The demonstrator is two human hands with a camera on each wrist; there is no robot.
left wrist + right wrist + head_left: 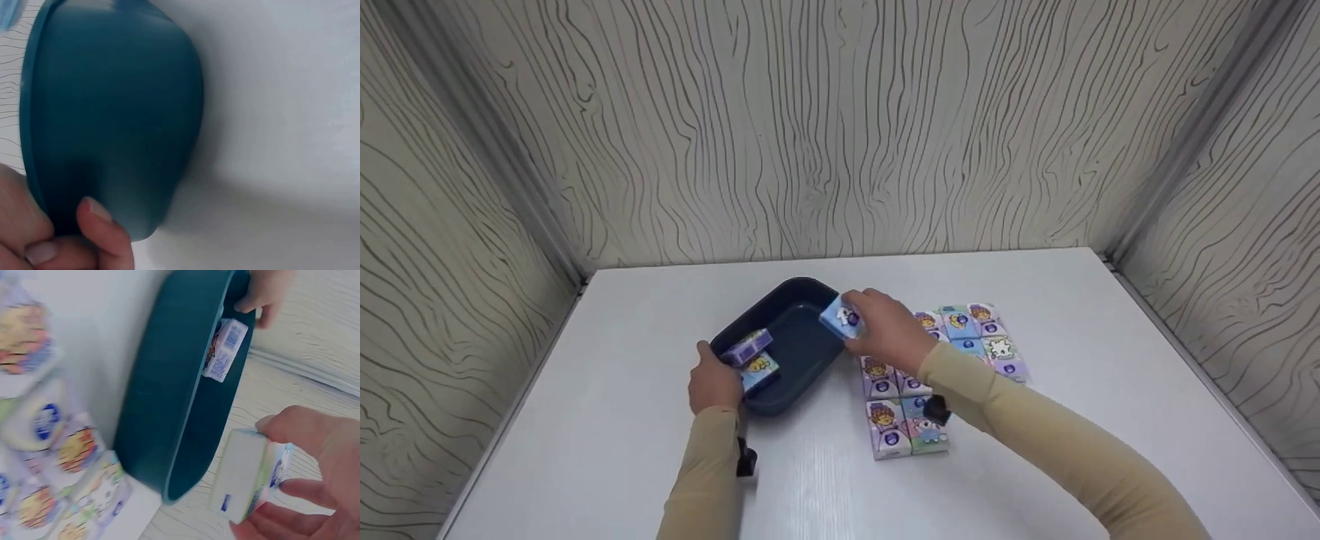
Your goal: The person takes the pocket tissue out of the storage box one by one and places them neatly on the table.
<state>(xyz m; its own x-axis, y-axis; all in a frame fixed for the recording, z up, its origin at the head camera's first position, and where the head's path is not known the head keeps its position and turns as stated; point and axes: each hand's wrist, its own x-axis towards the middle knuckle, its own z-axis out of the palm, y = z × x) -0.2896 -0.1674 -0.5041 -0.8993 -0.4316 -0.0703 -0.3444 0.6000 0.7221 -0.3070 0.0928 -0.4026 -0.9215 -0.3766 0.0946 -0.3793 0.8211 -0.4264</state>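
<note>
While the left hand (712,382) grips the tray (802,352) rim, the right hand (889,330) pinches a small box (841,316).

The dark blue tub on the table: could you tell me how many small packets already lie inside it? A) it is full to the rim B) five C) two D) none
C: in the head view two packets lie at the tub's near-left end, beside the left hand holding its rim, while the right hand holds a third packet above the far rim.
</note>
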